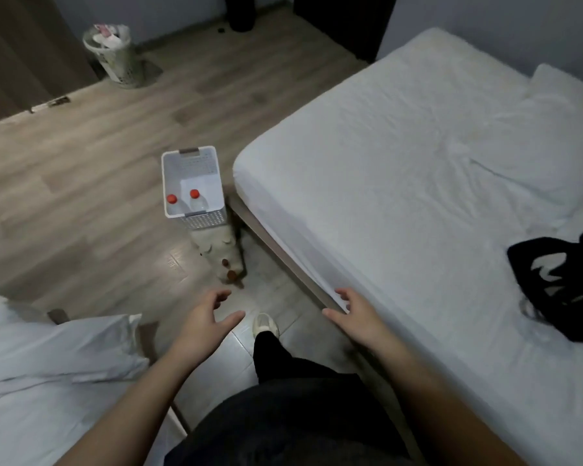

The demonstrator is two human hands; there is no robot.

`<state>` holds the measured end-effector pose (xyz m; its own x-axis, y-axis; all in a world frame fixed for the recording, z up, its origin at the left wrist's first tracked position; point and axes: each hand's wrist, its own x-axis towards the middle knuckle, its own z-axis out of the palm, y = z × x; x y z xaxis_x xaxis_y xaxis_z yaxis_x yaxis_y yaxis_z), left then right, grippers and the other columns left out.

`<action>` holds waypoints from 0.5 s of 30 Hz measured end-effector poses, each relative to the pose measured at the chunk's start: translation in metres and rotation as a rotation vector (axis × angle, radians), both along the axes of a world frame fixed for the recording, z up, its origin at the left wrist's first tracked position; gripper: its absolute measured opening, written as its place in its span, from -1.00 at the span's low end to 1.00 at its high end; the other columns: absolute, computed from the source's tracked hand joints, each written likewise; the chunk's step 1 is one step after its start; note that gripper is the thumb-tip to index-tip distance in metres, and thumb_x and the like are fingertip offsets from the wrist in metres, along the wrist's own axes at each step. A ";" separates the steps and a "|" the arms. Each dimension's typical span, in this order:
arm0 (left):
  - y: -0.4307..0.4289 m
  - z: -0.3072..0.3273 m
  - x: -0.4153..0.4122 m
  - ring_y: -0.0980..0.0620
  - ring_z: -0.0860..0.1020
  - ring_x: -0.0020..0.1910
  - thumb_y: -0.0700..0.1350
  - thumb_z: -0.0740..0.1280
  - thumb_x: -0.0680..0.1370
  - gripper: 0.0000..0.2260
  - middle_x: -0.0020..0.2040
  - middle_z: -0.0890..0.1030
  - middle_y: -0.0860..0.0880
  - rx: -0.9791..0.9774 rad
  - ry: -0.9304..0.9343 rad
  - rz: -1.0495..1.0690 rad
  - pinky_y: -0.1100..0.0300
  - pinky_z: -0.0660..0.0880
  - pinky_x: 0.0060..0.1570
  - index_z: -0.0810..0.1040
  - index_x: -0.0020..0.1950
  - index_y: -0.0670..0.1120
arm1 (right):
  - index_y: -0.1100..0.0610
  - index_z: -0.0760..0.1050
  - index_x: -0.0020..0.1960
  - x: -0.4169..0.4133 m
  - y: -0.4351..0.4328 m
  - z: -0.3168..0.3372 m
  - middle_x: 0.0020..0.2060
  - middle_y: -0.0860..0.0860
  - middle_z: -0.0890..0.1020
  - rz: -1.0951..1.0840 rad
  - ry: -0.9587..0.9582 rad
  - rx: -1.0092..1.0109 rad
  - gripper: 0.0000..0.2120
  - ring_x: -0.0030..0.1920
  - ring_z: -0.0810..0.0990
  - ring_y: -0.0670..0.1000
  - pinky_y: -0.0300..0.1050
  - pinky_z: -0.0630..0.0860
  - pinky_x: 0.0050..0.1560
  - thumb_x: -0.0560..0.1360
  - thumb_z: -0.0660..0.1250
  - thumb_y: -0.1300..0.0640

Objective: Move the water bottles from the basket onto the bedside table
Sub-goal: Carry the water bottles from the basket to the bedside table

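A white perforated basket [212, 178] stands raised on a small pale stool [221, 247] beside the foot corner of the bed. Two clear water bottles with red caps stand upright in its near end: one on the left [172, 200], one on the right [196, 198]. My left hand [206, 317] and my right hand [354, 311] are held out in front of me, both open and empty, well short of the basket. No bedside table is in view.
A bed with a white sheet [418, 196] and pillow fills the right; a black garment [566, 284] lies on it. White bedding [48, 364] is at lower left. A laundry basket [113, 52] stands at the back left. My foot [265, 326] is on the wood floor.
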<state>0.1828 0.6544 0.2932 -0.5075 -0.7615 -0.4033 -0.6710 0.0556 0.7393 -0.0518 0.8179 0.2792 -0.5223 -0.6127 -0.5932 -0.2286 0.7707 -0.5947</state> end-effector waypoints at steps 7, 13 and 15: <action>-0.115 -0.013 -0.009 0.00 0.48 0.25 -0.05 0.45 0.45 -0.56 0.23 0.53 -0.04 0.057 -0.059 0.111 0.10 0.40 0.22 0.45 0.29 -0.08 | 0.11 0.33 0.41 -0.026 -0.171 0.007 0.36 0.05 0.44 0.292 0.065 0.023 -0.44 0.33 0.43 0.05 -0.14 0.32 0.30 0.48 0.38 -0.03; -0.196 -0.029 -0.008 -0.09 0.55 0.12 -0.14 0.49 0.41 -0.62 0.11 0.59 -0.10 0.094 -0.022 0.294 0.04 0.47 0.17 0.51 0.18 -0.15 | 0.07 0.30 0.43 -0.013 -0.297 0.012 0.39 0.03 0.41 0.450 0.071 0.028 -0.42 0.34 0.41 0.04 -0.09 0.35 0.32 0.47 0.38 -0.02; -0.229 -0.036 -0.007 -0.08 0.54 0.12 -0.16 0.48 0.42 -0.64 0.09 0.57 -0.09 0.119 -0.012 0.315 0.06 0.45 0.17 0.51 0.18 -0.15 | 0.04 0.29 0.42 -0.007 -0.334 0.012 0.37 0.02 0.43 0.459 0.058 0.023 -0.42 0.32 0.43 0.05 -0.08 0.38 0.27 0.47 0.37 -0.04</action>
<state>0.1757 0.4254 0.2572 -0.2494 -0.8271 -0.5038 -0.6504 -0.2424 0.7199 -0.0588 0.4835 0.2910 -0.2328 -0.7753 -0.5872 -0.5817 0.5948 -0.5548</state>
